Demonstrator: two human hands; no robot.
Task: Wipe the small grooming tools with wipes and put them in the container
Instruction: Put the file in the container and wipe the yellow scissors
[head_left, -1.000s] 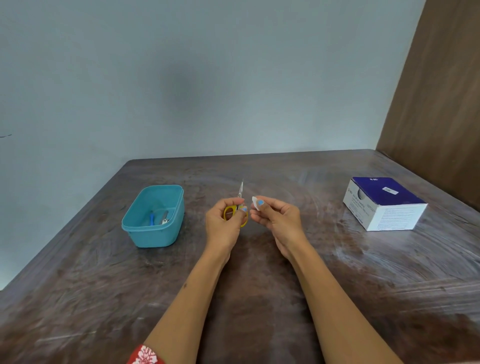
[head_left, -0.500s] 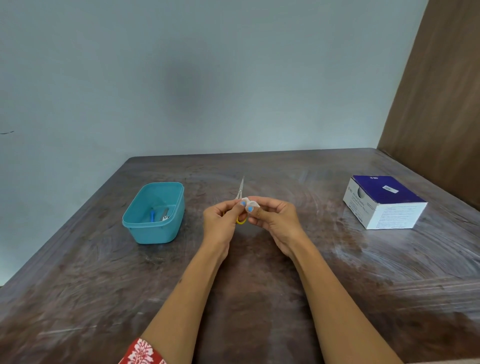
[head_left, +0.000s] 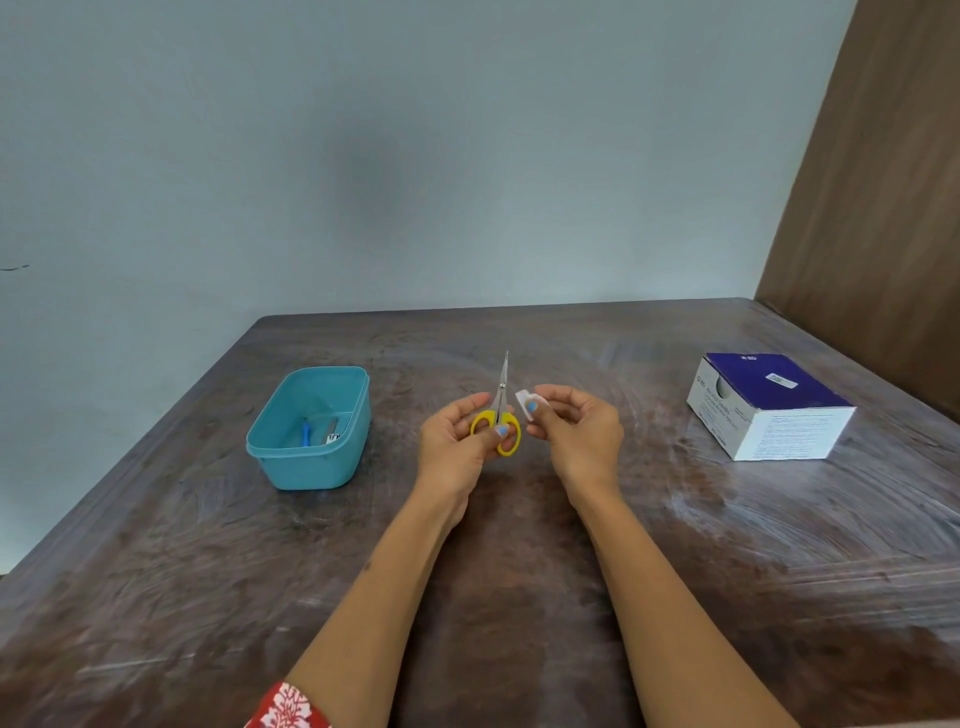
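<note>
The left hand (head_left: 457, 436) holds the small scissors (head_left: 497, 415) by their yellow handle loops, fingers and thumb curled round them, with the closed blades pointing up and away toward the far edge of the table (head_left: 519, 597). The right hand (head_left: 576, 431) pinches a small white wipe (head_left: 525, 404) between thumb and fingertips, just right of the blades.

Half a second ago the wipe was pressed against the scissors near the handles, both hands touching. Now the hands have drawn apart: a narrow gap shows between wipe and blades, and the yellow loops are in plain sight again. That reads as the end of one wiping pass, or a pause to re-fold the wipe before another. I cannot tell which.

The teal container (head_left: 311, 431) sits to the left on the table, well apart from the hands, with a blue-handled tool (head_left: 306, 434) and a metal tool (head_left: 332, 432) already lying inside. The scissors look like the remaining tool, so the task seems close to done once they go in. A blue and white box (head_left: 769, 410) stands at the far right.
</note>
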